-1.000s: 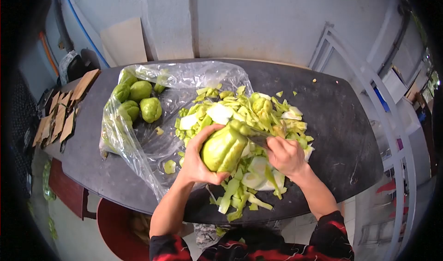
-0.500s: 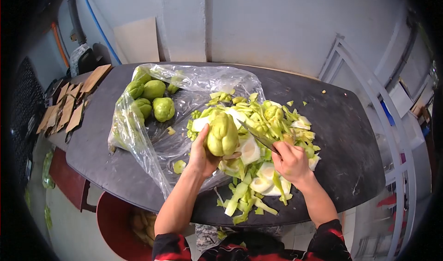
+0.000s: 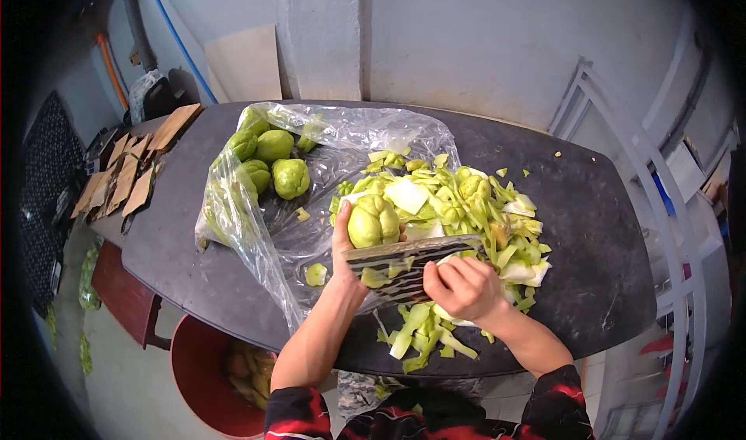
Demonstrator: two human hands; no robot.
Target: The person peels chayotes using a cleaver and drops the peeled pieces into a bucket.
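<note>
A pale green chayote point(image 3: 374, 221) is held up in my left hand point(image 3: 343, 255), whose fingers wrap behind it. My right hand point(image 3: 468, 288) grips a wide-bladed knife point(image 3: 400, 267) by its handle, which my fingers mostly hide. The broad face of the blade shows shiny streaks and lies across the lower side of the chayote; whether the edge touches the skin I cannot tell. Beneath and beyond my hands spreads a heap of green peels and white cut pieces point(image 3: 447, 203). Several whole chayotes point(image 3: 291, 179) sit in a clear plastic bag point(image 3: 381, 127) at the left.
The dark table point(image 3: 594, 238) carries the heap and the bag. Below its front edge stands a red bucket point(image 3: 189, 382) with pieces inside. Flattened cardboard point(image 3: 176, 127) lies at the far left. A grey metal frame point(image 3: 622, 121) rises along the right side.
The knife has turned from pointing away to lying broadside against the lower part of the chayote. My right hand has moved slightly left and down. The whole view has shifted a little.
</note>
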